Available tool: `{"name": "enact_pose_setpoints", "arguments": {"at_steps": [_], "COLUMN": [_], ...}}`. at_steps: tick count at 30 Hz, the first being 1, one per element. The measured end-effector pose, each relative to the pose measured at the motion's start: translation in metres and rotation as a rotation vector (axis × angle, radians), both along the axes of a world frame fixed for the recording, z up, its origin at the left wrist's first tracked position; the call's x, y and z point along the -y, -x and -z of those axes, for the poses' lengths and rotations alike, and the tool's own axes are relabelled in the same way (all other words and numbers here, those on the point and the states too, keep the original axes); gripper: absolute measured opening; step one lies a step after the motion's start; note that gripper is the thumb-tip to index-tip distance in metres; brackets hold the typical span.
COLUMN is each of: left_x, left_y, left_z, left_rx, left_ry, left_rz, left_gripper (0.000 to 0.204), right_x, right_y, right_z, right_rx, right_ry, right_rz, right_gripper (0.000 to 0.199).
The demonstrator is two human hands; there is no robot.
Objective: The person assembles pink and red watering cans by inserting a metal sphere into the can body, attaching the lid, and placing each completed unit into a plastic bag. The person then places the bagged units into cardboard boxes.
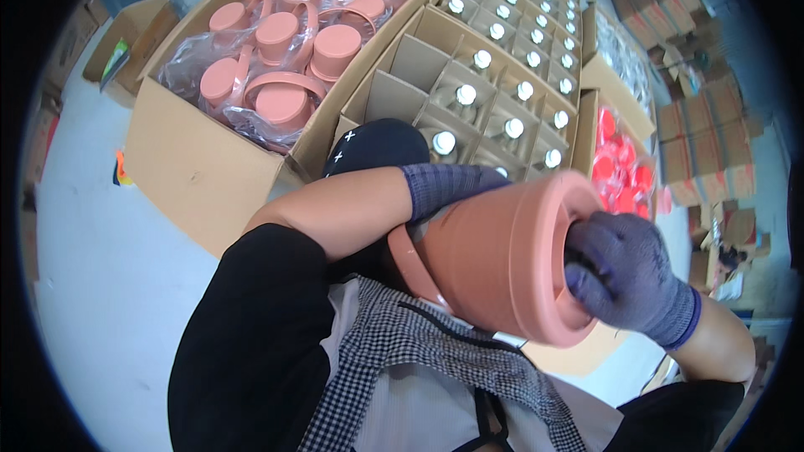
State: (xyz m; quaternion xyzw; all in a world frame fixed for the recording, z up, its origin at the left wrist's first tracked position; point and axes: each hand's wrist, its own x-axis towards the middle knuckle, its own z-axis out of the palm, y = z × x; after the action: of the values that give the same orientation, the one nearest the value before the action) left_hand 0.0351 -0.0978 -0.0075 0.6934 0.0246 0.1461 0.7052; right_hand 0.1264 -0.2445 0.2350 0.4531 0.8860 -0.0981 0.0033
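Note:
A salmon-pink plastic pot with a loop handle lies tilted across my lap, its wide rimmed end turned to the right. My left hand, in a purple-grey knit glove, reaches over its far side and holds it. The fingers of that hand are hidden behind the pot. At the wide end, my right hand, gloved alike, is closed with thumb and fingertips inside the recess. Whatever those fingertips grip there is hidden.
Ahead on the left stands a large carton of similar pink pots in clear plastic. Beside it, a divided carton holds several white-capped bottles. Red wrapped items fill a box further right. Stacked cartons stand beyond.

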Motion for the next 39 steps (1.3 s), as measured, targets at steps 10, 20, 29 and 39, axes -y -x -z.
{"name": "enact_pose_setpoints", "arguments": {"at_steps": [10, 20, 29, 39], "left_x": [-0.104, -0.274, -0.276, -0.089], "left_y": [0.175, 0.508, 0.439, 0.056], "left_z": [0.027, 0.084, 0.038, -0.023], "left_rx": [0.281, -1.415, -0.372, 0.150], "left_ry": [-1.127, -1.165, -0.483, -0.634], "left_rz": [-0.727, -1.557, -1.530, -0.963], "left_gripper": [0.034, 0.066, 0.022, 0.047], "right_x": [0.076, 0.072, -0.026, -0.160], "right_y": [-0.032, -0.030, -0.080, 0.002], "right_z": [0.065, 0.075, 0.106, 0.167], "right_rx": [-0.571, -0.825, -1.280, -1.623], "right_ry": [-0.334, -0.275, -0.005, 0.376], "right_rz": [0.475, 0.634, 0.680, 0.675], "right_gripper": [0.033, 0.036, 0.041, 0.043]}}
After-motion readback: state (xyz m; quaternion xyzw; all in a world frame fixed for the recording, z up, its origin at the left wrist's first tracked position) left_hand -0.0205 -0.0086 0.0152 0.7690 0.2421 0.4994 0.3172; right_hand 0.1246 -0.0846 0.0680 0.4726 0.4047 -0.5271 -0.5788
